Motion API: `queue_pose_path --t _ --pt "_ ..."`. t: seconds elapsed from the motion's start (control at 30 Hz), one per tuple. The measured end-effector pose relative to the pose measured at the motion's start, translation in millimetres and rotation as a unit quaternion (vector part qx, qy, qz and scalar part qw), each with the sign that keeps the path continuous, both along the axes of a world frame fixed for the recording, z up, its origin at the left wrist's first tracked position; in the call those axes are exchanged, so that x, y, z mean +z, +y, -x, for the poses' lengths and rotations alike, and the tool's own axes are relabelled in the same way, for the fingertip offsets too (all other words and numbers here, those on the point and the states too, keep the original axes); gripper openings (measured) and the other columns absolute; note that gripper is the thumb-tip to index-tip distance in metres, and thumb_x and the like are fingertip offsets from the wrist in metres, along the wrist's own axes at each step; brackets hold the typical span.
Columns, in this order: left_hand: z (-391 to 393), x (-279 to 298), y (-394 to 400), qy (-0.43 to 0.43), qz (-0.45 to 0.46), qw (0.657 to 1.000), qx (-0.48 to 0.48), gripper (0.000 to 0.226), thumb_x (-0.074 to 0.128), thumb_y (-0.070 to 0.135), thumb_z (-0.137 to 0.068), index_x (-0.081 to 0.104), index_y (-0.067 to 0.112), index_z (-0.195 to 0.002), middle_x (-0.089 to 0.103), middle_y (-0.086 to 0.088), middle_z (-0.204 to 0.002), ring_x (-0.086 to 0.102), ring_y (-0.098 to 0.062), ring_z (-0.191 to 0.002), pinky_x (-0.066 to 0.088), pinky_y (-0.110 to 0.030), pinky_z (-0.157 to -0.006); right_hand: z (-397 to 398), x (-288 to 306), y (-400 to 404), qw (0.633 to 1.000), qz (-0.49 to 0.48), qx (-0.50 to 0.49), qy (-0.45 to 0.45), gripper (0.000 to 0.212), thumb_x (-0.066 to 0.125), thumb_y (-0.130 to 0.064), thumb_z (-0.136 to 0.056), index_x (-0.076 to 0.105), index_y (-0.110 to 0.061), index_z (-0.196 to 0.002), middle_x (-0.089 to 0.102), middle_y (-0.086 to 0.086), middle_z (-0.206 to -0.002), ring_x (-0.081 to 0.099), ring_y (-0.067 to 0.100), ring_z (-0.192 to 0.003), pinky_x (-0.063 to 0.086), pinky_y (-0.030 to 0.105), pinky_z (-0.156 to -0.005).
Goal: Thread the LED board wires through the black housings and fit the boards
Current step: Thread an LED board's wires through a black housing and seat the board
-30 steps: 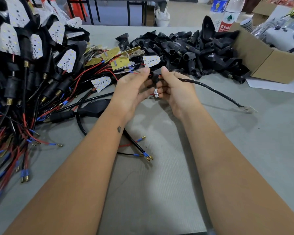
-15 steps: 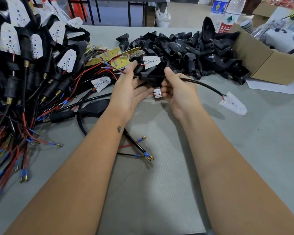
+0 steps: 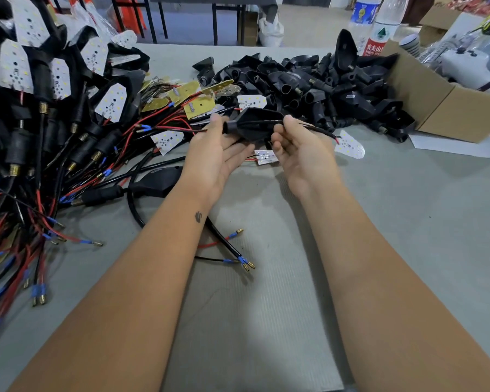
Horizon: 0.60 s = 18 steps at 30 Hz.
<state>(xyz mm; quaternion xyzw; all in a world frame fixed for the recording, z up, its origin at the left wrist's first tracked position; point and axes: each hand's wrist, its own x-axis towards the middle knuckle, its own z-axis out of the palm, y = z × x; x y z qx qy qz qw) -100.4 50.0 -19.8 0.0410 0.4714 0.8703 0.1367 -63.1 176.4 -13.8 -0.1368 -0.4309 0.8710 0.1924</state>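
Note:
I hold a black housing (image 3: 252,126) above the table between both hands. My left hand (image 3: 215,157) lies palm up under its narrow neck, thumb pressing on it. Red and black wires with blue ends (image 3: 146,127) come out of the neck to the left. My right hand (image 3: 301,149) pinches the black wire (image 3: 320,131) at the housing's wide end. That wire ends in a white LED board (image 3: 350,147) hanging just right of my right hand. A small white board (image 3: 265,157) sits between my palms.
Finished housings with white boards and wire bundles (image 3: 48,123) are heaped at the left. Loose black housings (image 3: 317,86) pile at the back, yellow boards (image 3: 198,104) beside them. A cardboard box (image 3: 447,108) and bottles (image 3: 375,24) stand at the right. Another wired housing (image 3: 156,181) lies by my left wrist.
The wire has been drawn leftward through the housing, bringing the white LED board from the far right up close to my right hand. The housing now shows fully between my hands.

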Motion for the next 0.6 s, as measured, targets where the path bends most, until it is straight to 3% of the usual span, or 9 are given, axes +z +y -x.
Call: queue_pose_path --t 0.17,0.23,0.37,0.47,0.6 --pt "-2 2 0 -0.006 -0.011 0.999 -0.041 0.029 0.044 0.025 -0.104 0.063 0.002 -0.105 0.075 -0.014 -0.092 0.073 -0.021 -0.088 0.058 -0.025 -0.073 -1 -4 -5 0.987 -0.158 0.003 -0.028 0.015 0.066 -0.009 -0.090 0.062 -0.009 -0.075 0.055 0.000 -0.060 0.048 0.009 -0.052 0.040 0.018 -0.047" --pt "-1 1 1 -0.004 -0.004 1.000 -0.027 0.030 0.043 0.024 -0.105 0.063 0.003 -0.104 0.074 -0.013 -0.091 0.073 -0.020 -0.086 0.059 -0.026 -0.076 -1 -3 -7 0.985 -0.171 0.013 -0.029 0.013 0.066 -0.008 -0.090 0.063 -0.009 -0.078 0.054 0.000 -0.061 0.049 0.010 -0.053 0.041 0.018 -0.048" --pt "1 0 -1 0.006 -0.013 1.000 0.027 0.035 0.035 0.026 -0.107 0.064 0.007 -0.102 0.075 -0.010 -0.091 0.073 -0.018 -0.087 0.058 -0.025 -0.076 -1 1 -6 0.998 -0.042 0.030 -0.027 0.012 0.063 -0.010 -0.092 0.057 -0.009 -0.082 0.058 0.003 -0.065 0.054 0.011 -0.055 0.048 0.018 -0.053" --pt "5 0 -5 -0.008 -0.029 0.997 0.071 0.034 0.036 0.027 -0.107 0.063 0.006 -0.104 0.071 -0.014 -0.102 0.071 -0.022 -0.096 0.058 -0.025 -0.075 -2 2 -1 0.998 0.050 0.018 -0.032 0.016 0.061 -0.022 -0.095 0.057 -0.009 -0.086 0.060 0.003 -0.063 0.056 0.013 -0.057 0.051 0.020 -0.057" --pt "4 -1 -6 0.003 0.012 0.997 0.078 0.035 0.035 0.029 -0.107 0.065 0.011 -0.099 0.075 -0.010 -0.094 0.073 -0.021 -0.090 0.059 -0.029 -0.076 -1 0 5 0.994 0.106 -0.029 -0.021 0.022 0.054 -0.032 -0.099 0.055 -0.010 -0.099 0.059 0.003 -0.066 0.057 0.014 -0.057 0.052 0.021 -0.055"
